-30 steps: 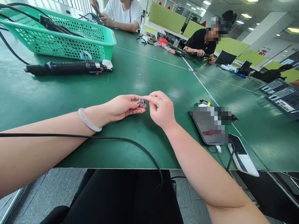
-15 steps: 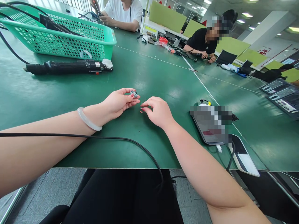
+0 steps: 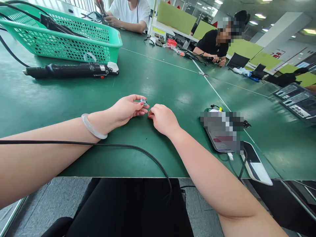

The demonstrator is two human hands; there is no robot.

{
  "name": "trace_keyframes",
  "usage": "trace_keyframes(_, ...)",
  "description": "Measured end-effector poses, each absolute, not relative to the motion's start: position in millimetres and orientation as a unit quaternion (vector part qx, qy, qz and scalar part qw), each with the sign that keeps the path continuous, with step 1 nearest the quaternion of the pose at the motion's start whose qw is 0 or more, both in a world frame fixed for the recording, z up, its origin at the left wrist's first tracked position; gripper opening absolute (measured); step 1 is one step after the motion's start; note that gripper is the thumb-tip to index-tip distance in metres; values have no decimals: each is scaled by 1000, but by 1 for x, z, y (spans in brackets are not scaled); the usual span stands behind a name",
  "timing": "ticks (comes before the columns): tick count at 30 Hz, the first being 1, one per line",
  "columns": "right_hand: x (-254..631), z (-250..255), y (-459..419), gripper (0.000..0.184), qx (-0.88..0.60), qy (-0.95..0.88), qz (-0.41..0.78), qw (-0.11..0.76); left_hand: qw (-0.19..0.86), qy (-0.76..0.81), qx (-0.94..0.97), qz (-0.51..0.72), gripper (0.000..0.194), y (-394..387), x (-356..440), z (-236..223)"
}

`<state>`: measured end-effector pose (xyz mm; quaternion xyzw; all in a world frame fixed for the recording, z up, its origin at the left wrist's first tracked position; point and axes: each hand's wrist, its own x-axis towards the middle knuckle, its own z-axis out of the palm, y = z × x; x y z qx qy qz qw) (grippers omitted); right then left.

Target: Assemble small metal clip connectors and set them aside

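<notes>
Between the thumb and fingers of my left hand (image 3: 127,110) is a small grey metallic part (image 3: 143,102) with fine detail; its exact kind is too small to make out. My right hand (image 3: 164,119) is close beside it, fingers bent and pinched together near the left fingertips. Whatever the right fingers hold is hidden behind them. Both hands are just above the green tabletop (image 3: 158,154), and a white bangle (image 3: 93,126) circles my left wrist.
A green basket (image 3: 74,46) with cables stands at the back left. Before it lies a black electric screwdriver (image 3: 74,70). A black cable (image 3: 118,145) crosses my left forearm. To the right are a phone (image 3: 222,141) and a white-and-black device (image 3: 258,164). Two people sit across the table.
My right hand has turned slightly and its fingers have closed in; the small piece at its fingertips is now hidden. The left hand with the metallic part has shifted slightly right.
</notes>
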<state>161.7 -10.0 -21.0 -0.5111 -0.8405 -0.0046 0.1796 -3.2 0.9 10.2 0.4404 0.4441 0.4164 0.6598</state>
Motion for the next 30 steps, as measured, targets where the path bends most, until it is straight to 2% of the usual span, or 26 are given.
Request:
trace_keyframes(5, 165, -16, -12, 21, -507, -836, 45, 206, 659, 444, 442, 416, 15, 0, -4, 11)
trace_keyframes(8, 167, -13, -13, 14, -508, -831, 61, 216, 659, 445, 441, 415, 14, -1, -4, 12)
trace_keyframes(17, 163, -23, -6, 20, -498, -847, -11, 186, 664, 441, 438, 416, 13, -1, -3, 12)
trace_keyframes(21, 166, -24, -5, 19, -497, -848, -8, 184, 666, 442, 442, 408, 14, -1, -3, 13)
trace_keyframes(23, 170, -21, -5, 18, -501, -840, 14, 208, 672, 432, 448, 401, 15, -1, -3, 13)
trace_keyframes(28, 174, -8, -11, 18, -458, -807, 72, 366, 705, 394, 459, 371, 17, -1, -5, 10)
trace_keyframes(30, 173, -4, -15, 18, -427, -807, 76, 401, 724, 370, 468, 346, 17, -1, -6, 9)
